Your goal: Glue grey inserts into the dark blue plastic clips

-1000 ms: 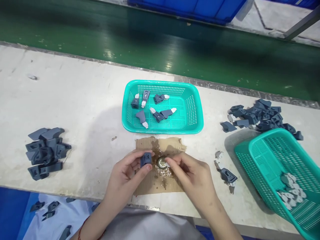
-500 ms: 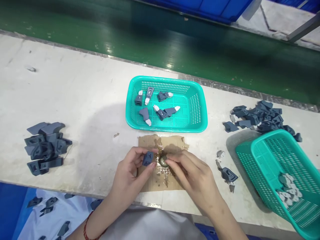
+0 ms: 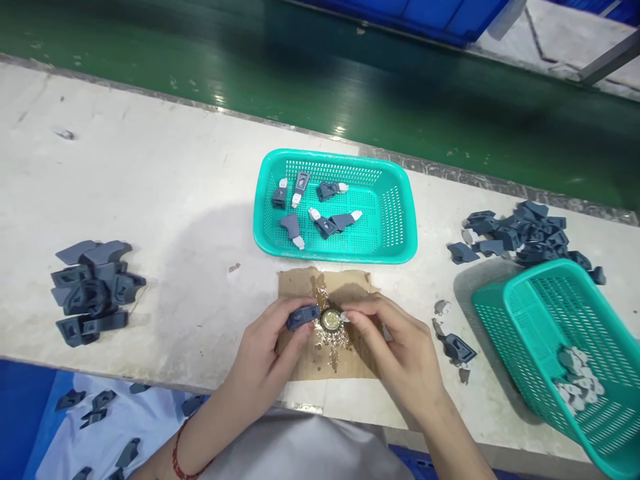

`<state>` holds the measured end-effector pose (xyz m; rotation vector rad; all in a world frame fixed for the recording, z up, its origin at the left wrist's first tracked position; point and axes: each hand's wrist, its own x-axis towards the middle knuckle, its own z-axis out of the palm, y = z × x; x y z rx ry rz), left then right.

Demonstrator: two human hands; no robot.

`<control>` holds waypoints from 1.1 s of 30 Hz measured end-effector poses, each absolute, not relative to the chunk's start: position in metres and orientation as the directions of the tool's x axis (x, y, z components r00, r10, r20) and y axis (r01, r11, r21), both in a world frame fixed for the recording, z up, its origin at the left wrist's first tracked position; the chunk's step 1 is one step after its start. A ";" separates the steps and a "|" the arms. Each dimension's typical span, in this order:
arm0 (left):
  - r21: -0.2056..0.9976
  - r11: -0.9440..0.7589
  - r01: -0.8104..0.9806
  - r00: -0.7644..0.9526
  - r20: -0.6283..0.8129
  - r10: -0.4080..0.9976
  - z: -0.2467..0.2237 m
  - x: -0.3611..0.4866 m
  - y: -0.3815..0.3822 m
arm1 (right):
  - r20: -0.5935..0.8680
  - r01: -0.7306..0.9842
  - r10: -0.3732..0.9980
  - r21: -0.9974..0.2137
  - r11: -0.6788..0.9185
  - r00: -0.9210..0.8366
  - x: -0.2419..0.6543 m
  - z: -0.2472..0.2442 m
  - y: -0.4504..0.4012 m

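Observation:
Between the thumb and fingers of my left hand (image 3: 265, 350) is a dark grey plastic part (image 3: 302, 317), held at the left of a small round cap (image 3: 331, 321) with shiny, wet-looking contents. My right hand (image 3: 403, 343) pinches a small white plastic piece (image 3: 345, 317) at the cap's right rim; whether the piece touches the rim I cannot tell. The cap sits on brown cardboard (image 3: 305, 367) spotted with glossy splashes. Beyond it, a green basket (image 3: 335, 259) holds several dark grey parts, each joined to a white tip.
Dark grey parts lie heaped at the left (image 3: 93, 293) and at the far right (image 3: 525, 233). A tilted green basket (image 3: 505, 333) with white pieces (image 3: 577, 377) stands at right. Near it lies one dark part (image 3: 457, 349). A green belt (image 3: 250, 80) runs behind the table.
My left hand has turned the dark grey part so it lies more sideways. My right hand has drawn back slightly to the right, and the cap and white piece show more clearly.

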<state>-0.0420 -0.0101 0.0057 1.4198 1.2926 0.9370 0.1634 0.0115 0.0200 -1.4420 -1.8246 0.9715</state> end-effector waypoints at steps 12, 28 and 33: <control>0.911 -0.195 0.363 0.324 0.073 0.943 0.005 -0.043 -0.012 | -0.051 0.248 0.996 -0.968 -0.032 -0.069 0.148 0.028 0.011; 0.881 -0.247 0.404 0.335 0.109 0.936 0.005 -0.041 -0.012 | 0.021 0.359 0.977 -0.928 0.099 -0.214 0.148 0.027 0.011; 0.845 -0.293 0.448 0.350 0.135 0.927 0.004 -0.040 -0.013 | 0.090 0.375 0.960 -0.908 0.188 -0.264 0.145 0.026 0.009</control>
